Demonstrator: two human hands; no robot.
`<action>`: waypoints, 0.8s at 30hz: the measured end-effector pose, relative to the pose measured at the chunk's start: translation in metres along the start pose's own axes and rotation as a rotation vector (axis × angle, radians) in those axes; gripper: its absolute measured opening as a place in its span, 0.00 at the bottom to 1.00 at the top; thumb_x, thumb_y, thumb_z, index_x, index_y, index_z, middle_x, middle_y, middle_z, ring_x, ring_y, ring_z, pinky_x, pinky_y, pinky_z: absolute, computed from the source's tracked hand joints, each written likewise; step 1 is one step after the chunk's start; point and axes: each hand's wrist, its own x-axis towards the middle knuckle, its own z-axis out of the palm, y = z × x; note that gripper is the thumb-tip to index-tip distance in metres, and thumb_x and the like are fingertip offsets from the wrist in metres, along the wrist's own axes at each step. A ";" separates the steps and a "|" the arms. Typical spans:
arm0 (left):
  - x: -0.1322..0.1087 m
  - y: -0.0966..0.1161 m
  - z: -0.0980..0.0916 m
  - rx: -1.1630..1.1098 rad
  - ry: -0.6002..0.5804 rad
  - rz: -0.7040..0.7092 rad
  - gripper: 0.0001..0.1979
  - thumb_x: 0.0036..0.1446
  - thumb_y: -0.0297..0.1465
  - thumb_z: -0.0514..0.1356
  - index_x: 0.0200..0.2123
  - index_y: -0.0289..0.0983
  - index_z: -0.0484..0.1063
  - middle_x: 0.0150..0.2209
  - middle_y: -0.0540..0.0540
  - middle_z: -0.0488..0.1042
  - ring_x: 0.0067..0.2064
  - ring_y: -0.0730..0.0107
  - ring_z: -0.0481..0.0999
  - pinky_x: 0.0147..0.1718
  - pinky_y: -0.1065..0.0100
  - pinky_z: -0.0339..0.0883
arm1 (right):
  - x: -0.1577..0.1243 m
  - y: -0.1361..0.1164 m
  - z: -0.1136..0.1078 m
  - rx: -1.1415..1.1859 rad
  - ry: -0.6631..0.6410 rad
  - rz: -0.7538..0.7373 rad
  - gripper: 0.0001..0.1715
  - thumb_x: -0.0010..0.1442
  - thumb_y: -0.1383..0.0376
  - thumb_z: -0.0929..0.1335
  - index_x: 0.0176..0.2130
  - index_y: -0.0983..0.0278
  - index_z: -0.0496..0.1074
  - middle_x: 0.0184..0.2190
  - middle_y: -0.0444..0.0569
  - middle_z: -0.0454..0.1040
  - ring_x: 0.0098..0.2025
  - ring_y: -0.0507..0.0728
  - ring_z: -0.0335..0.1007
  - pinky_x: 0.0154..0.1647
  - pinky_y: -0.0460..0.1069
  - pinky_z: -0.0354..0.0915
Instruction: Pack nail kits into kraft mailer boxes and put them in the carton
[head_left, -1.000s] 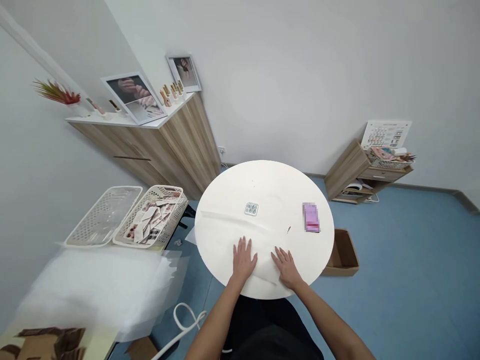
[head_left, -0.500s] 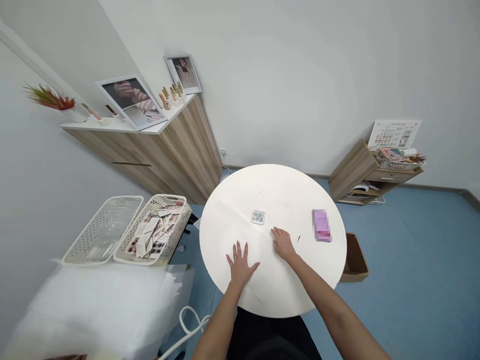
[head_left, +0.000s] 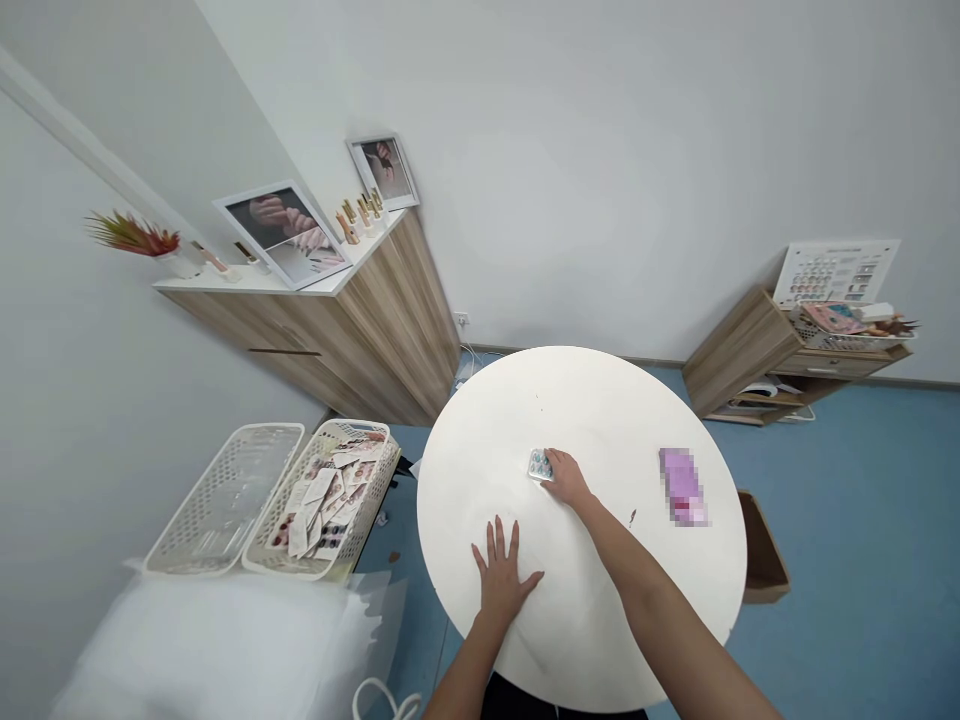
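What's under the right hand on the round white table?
A small card with blue-green markings sticks out from beneath the fingers of the right hand, on the white table. The part beneath the hand is covered, so how far it runs cannot be seen.

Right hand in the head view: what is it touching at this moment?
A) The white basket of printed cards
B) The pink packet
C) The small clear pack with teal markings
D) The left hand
C. The fingers of the right hand lie against the small clear pack on the round white table, while the pink packet lies apart from the hand.
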 end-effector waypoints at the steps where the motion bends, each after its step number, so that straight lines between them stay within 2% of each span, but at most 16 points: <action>1: 0.002 0.000 0.000 0.004 -0.003 0.009 0.48 0.53 0.56 0.57 0.69 0.43 0.43 0.71 0.34 0.41 0.70 0.39 0.37 0.61 0.32 0.31 | -0.002 0.004 -0.001 0.005 0.034 0.005 0.42 0.56 0.61 0.67 0.65 0.67 0.54 0.64 0.57 0.59 0.65 0.63 0.53 0.65 0.57 0.50; 4: 0.016 -0.002 -0.004 0.005 -0.031 0.089 0.48 0.52 0.56 0.57 0.69 0.43 0.42 0.70 0.33 0.40 0.70 0.38 0.37 0.61 0.31 0.32 | -0.015 0.022 -0.008 0.033 0.131 0.064 0.39 0.56 0.60 0.66 0.64 0.66 0.56 0.62 0.58 0.62 0.63 0.64 0.55 0.63 0.57 0.54; 9: 0.068 -0.001 -0.012 -0.013 -0.117 0.388 0.53 0.49 0.60 0.57 0.70 0.45 0.39 0.71 0.34 0.36 0.70 0.38 0.36 0.61 0.31 0.28 | -0.048 0.060 -0.020 0.099 0.258 0.092 0.37 0.59 0.59 0.65 0.64 0.64 0.55 0.63 0.58 0.61 0.63 0.65 0.55 0.62 0.59 0.57; 12: 0.099 0.009 -0.012 0.018 -0.203 0.518 0.54 0.47 0.61 0.58 0.70 0.46 0.38 0.71 0.35 0.34 0.70 0.37 0.34 0.59 0.29 0.25 | -0.066 0.078 -0.022 0.153 0.349 0.065 0.37 0.59 0.58 0.65 0.64 0.62 0.54 0.62 0.57 0.62 0.63 0.66 0.56 0.61 0.61 0.58; 15: 0.119 0.025 -0.011 0.066 -0.276 0.597 0.56 0.45 0.60 0.61 0.70 0.47 0.38 0.71 0.36 0.31 0.70 0.36 0.31 0.59 0.28 0.24 | -0.082 0.087 -0.021 0.190 0.435 0.042 0.37 0.59 0.58 0.66 0.64 0.60 0.53 0.61 0.57 0.62 0.62 0.66 0.57 0.61 0.63 0.59; 20: 0.125 0.049 -0.022 0.077 -0.306 0.655 0.56 0.44 0.54 0.67 0.69 0.46 0.42 0.71 0.34 0.31 0.70 0.37 0.31 0.59 0.28 0.27 | -0.103 0.081 -0.020 0.184 0.458 -0.019 0.39 0.59 0.60 0.67 0.65 0.60 0.52 0.62 0.56 0.62 0.63 0.65 0.57 0.61 0.62 0.60; 24: 0.100 0.046 -0.032 0.005 -0.214 0.602 0.48 0.50 0.44 0.67 0.68 0.42 0.46 0.71 0.33 0.36 0.70 0.42 0.37 0.62 0.33 0.35 | -0.111 0.065 -0.013 0.196 0.423 -0.045 0.39 0.59 0.61 0.67 0.65 0.60 0.53 0.62 0.58 0.62 0.63 0.66 0.57 0.61 0.64 0.59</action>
